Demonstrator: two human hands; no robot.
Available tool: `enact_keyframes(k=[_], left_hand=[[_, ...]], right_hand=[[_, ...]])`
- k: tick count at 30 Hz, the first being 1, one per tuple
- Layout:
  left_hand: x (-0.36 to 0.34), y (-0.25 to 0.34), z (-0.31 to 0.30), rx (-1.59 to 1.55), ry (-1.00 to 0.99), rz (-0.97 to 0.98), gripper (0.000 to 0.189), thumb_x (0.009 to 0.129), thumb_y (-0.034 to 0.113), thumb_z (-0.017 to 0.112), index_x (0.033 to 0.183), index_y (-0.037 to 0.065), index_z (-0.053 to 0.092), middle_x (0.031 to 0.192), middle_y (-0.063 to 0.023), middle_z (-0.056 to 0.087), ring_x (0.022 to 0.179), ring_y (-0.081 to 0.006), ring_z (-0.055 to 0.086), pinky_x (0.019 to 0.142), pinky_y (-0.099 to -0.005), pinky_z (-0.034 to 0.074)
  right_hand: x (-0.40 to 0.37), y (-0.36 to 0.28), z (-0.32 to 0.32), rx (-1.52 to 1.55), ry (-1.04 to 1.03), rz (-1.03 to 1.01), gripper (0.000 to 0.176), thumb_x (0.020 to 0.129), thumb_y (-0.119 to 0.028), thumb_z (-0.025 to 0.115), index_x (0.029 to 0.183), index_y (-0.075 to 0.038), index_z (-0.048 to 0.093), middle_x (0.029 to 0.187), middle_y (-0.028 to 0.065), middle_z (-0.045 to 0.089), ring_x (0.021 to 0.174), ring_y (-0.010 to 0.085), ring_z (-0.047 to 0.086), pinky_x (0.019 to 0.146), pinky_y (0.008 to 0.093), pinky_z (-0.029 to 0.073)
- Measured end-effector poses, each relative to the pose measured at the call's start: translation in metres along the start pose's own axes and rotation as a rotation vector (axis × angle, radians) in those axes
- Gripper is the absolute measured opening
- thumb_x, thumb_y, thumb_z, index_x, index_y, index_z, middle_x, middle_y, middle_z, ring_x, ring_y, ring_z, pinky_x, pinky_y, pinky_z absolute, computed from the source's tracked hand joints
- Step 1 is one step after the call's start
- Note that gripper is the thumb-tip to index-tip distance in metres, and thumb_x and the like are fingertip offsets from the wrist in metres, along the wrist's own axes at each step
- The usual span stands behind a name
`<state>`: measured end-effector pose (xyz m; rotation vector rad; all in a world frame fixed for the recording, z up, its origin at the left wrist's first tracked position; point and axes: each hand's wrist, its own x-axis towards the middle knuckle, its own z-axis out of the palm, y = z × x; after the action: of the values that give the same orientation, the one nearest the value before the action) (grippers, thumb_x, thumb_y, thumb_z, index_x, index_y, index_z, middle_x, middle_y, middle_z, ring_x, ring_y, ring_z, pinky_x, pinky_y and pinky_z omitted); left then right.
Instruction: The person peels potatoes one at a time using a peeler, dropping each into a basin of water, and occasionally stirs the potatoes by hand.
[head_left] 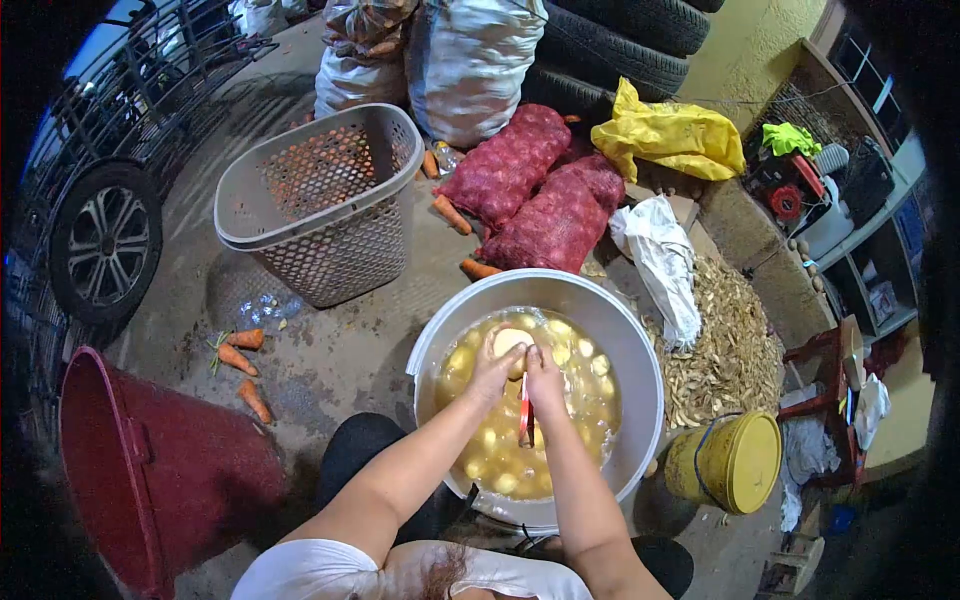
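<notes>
A pale peeled potato (512,341) is in my left hand (492,366), whose fingers curl around it above the water. My right hand (543,380) is closed beside it, touching the potato's right side. From that fist a red-handled knife (526,408) points down toward me; its blade is hidden by the hands. Below both hands stands a large grey tub (637,400) of cloudy yellowish water, where several peeled potatoes (506,483) float.
A grey perforated basket (345,245) stands at upper left, a maroon bin (190,470) at lower left. Carrots (238,360) lie on the floor. Red mesh sacks (555,215) rest behind the tub. Peelings (730,345) and a yellow bucket (725,462) are to the right.
</notes>
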<state>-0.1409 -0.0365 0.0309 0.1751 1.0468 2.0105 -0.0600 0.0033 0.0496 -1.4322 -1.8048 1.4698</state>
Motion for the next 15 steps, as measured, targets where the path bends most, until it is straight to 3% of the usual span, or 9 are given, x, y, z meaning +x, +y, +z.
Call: enact_keyframes(k=[2, 3, 6, 8, 10, 11, 12, 14, 15], left_hand=[[0.005, 0.004, -0.003, 0.064, -0.03, -0.073, 0.026, 0.076, 0.002, 0.061, 0.099, 0.003, 0.051, 0.088, -0.0061, 0.057, 0.081, -0.0147, 0.056, 0.073, -0.0253, 0.046], [0.008, 0.008, -0.003, 0.014, 0.013, -0.135, 0.026, 0.073, 0.003, 0.064, 0.096, 0.005, 0.053, 0.087, -0.0067, 0.058, 0.08, -0.0141, 0.057, 0.069, -0.025, 0.047], [0.012, 0.01, -0.005, 0.013, 0.048, -0.134, 0.019, 0.072, 0.003, 0.064, 0.088, 0.005, 0.055, 0.083, -0.0068, 0.059, 0.075, -0.0138, 0.058, 0.065, -0.0252, 0.048], [0.02, 0.002, -0.009, -0.077, 0.134, -0.16, 0.01, 0.073, 0.004, 0.063, 0.079, 0.004, 0.055, 0.077, -0.0062, 0.06, 0.068, -0.0139, 0.058, 0.061, -0.0255, 0.048], [0.022, 0.004, -0.012, -0.039, 0.132, -0.173, 0.009, 0.074, 0.006, 0.062, 0.077, 0.004, 0.053, 0.074, -0.0067, 0.06, 0.062, -0.0141, 0.057, 0.058, -0.0264, 0.049], [0.027, 0.005, -0.012, 0.055, 0.095, -0.174, 0.006, 0.077, 0.007, 0.059, 0.076, 0.004, 0.053, 0.07, -0.0078, 0.059, 0.058, -0.0157, 0.057, 0.055, -0.026, 0.048], [0.031, 0.008, -0.012, 0.055, 0.095, -0.177, 0.006, 0.077, 0.007, 0.059, 0.076, 0.004, 0.053, 0.07, -0.0078, 0.059, 0.058, -0.0157, 0.057, 0.055, -0.026, 0.048], [0.037, 0.013, -0.013, -0.012, 0.057, -0.415, 0.007, 0.079, 0.008, 0.056, 0.074, 0.004, 0.053, 0.072, -0.0089, 0.058, 0.055, -0.0179, 0.056, 0.053, -0.0254, 0.047], [0.036, 0.012, -0.012, -0.012, 0.058, -0.418, 0.007, 0.079, 0.008, 0.056, 0.074, 0.004, 0.053, 0.072, -0.0089, 0.058, 0.055, -0.0179, 0.056, 0.053, -0.0254, 0.047]], right_hand=[[0.014, 0.031, 0.002, 0.144, -0.026, -0.135, 0.037, 0.09, -0.032, 0.043, 0.122, -0.012, 0.045, 0.092, 0.0079, 0.058, 0.06, 0.0136, 0.053, 0.049, 0.0256, 0.045], [0.018, 0.041, 0.001, 0.12, -0.095, -0.089, 0.038, 0.09, -0.031, 0.043, 0.124, -0.015, 0.043, 0.081, 0.0036, 0.054, 0.05, 0.0098, 0.047, 0.043, 0.0247, 0.042], [-0.018, -0.003, -0.001, 0.31, -0.119, 0.06, 0.04, 0.09, -0.031, 0.045, 0.125, -0.013, 0.041, 0.076, 0.0025, 0.05, 0.047, 0.0085, 0.043, 0.039, 0.0252, 0.04], [-0.015, 0.006, 0.001, 0.399, -0.159, 0.222, 0.044, 0.087, -0.028, 0.051, 0.124, -0.01, 0.038, 0.082, 0.0035, 0.05, 0.046, 0.009, 0.044, 0.038, 0.0244, 0.04], [-0.012, 0.006, 0.007, 0.148, -0.101, -0.179, 0.047, 0.083, -0.023, 0.058, 0.122, -0.006, 0.038, 0.09, 0.0049, 0.051, 0.059, 0.0106, 0.05, 0.046, 0.0247, 0.044], [-0.013, 0.007, 0.001, 0.22, -0.152, 0.004, 0.053, 0.078, -0.016, 0.063, 0.123, -0.003, 0.037, 0.099, 0.0071, 0.051, 0.081, 0.0149, 0.053, 0.066, 0.0273, 0.047], [-0.014, 0.004, -0.002, 0.219, -0.15, 0.007, 0.053, 0.078, -0.016, 0.063, 0.123, -0.003, 0.037, 0.099, 0.0071, 0.051, 0.081, 0.0149, 0.053, 0.066, 0.0273, 0.047], [-0.014, 0.004, -0.006, 0.156, -0.21, -0.15, 0.054, 0.075, -0.011, 0.064, 0.122, -0.004, 0.037, 0.108, 0.0103, 0.049, 0.101, 0.0186, 0.047, 0.086, 0.0291, 0.04], [-0.015, 0.003, -0.005, 0.272, -0.274, -0.137, 0.056, 0.074, -0.007, 0.064, 0.123, -0.006, 0.037, 0.114, 0.0127, 0.047, 0.106, 0.021, 0.045, 0.093, 0.0303, 0.035]])
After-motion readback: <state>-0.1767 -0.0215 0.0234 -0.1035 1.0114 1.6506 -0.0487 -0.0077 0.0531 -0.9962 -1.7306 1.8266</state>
